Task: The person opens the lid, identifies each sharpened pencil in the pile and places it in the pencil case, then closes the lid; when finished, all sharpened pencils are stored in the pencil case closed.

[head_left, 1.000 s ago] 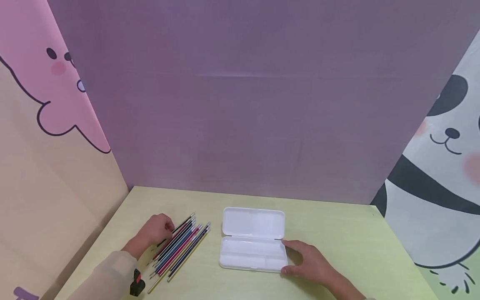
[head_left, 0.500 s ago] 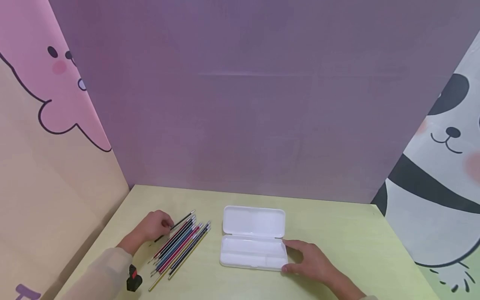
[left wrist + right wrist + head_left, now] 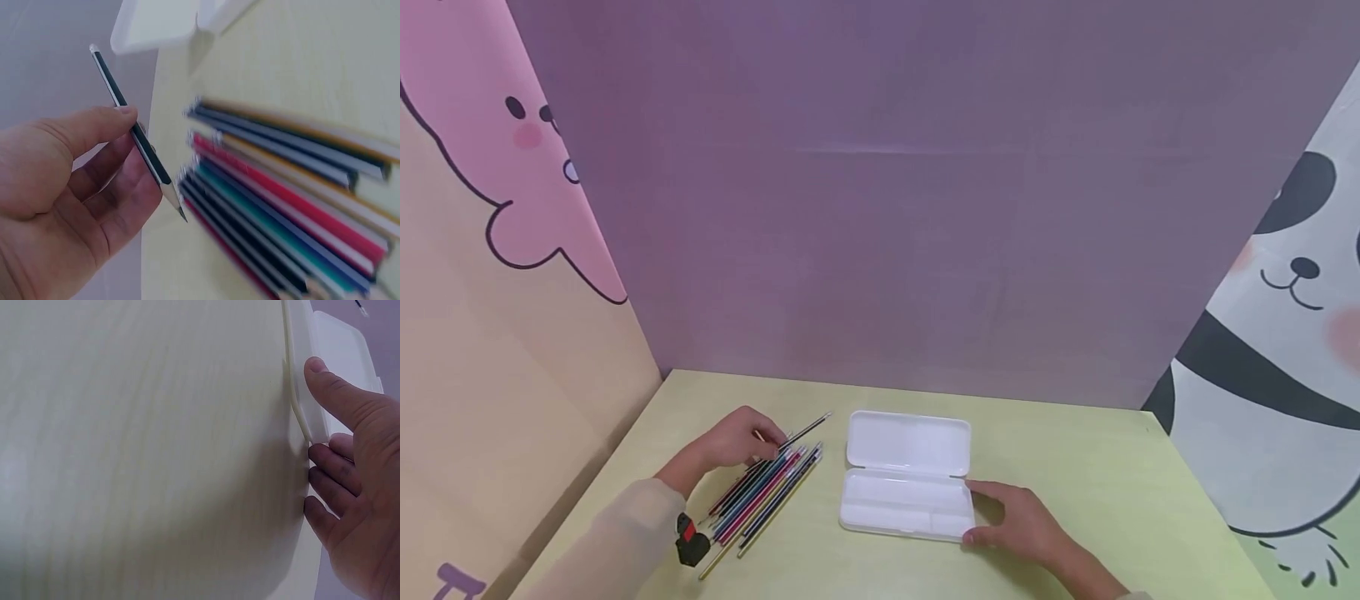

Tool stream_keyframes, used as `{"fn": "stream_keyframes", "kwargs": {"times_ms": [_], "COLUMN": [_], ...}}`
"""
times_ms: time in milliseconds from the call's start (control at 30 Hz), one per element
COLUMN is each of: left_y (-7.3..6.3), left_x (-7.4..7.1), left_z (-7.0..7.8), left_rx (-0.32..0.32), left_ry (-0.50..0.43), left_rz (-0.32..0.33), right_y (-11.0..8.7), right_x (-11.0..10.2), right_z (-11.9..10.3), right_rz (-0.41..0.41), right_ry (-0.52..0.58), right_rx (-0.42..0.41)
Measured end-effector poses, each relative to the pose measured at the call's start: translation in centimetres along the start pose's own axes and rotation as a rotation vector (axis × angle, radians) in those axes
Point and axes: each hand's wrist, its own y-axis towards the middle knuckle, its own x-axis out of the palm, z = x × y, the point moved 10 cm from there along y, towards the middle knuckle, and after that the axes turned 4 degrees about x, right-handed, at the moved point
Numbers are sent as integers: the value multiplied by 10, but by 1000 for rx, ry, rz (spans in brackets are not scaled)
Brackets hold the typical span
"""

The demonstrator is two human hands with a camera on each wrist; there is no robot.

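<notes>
My left hand [image 3: 741, 437] pinches a dark pencil [image 3: 150, 156] with a white end between thumb and fingers. In the left wrist view its sharpened tip points down to the right and its white end up to the left. Beneath and beside that hand lies a pile of pencils [image 3: 763, 496] in red, blue, black, teal and gold. A white pencil case [image 3: 880, 518], lid swung back, lies flat in the middle of the table. My right hand [image 3: 1022, 525] holds its right side, thumb at the front corner and index finger near the hinge.
The pale wooden table [image 3: 1075, 467] meets a purple backdrop [image 3: 887, 250] at its far edge. Printed cartoon panels stand at left and right. A black and red device [image 3: 691, 540] sits by the left sleeve [image 3: 617, 533].
My left hand has lifted the dark pencil off the left side of the pile and carried it right and away from me, toward the case. My right hand and the case stay put.
</notes>
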Motion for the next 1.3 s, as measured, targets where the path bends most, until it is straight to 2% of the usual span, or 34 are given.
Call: {"fn": "stream_keyframes", "kwargs": {"times_ms": [267,467,767,1000,1300], "left_y": [35,59,80,88,89], "left_x": [33,61,103,133,159], "left_z": [31,59,86,91,82], "left_rx": [12,61,114,114,80], "left_ry": [25,42,51,35,179], "left_rz": [-37,-82,-146,-188,-202], "right_y": [0,1,2,2,1], "right_x": [0,2,4,3,2], "right_z": [0,-1,-1,-1,2], "right_rz": [-2,-14,-11,-5,1], "right_ry": [-6,1,-7,-12,-16], "right_rx": [-3,-9,-6,-6,7]}}
